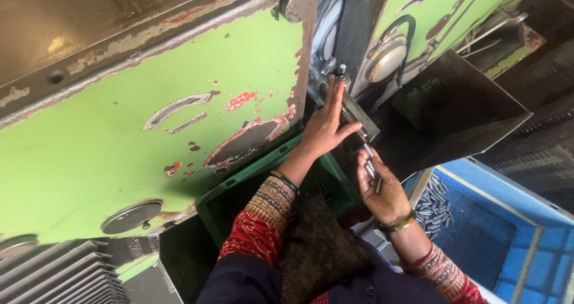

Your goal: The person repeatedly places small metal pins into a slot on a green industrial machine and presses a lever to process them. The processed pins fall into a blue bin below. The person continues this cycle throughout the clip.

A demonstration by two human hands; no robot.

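Right beside the green machine (149, 136), the left hand (326, 127) is resting flat, fingers apart, holding nothing, against the metal feed rail (359, 120) at the machine's edge. Just below that rail, the right hand (382, 190) is keeping its grip closed around a small bundle of metal pins (372, 171). A blue crate (526, 244), further right of the machine, is holding a heap of similar pins (435, 208). A green crate (239, 187) is sitting under the machine; its contents are hidden.
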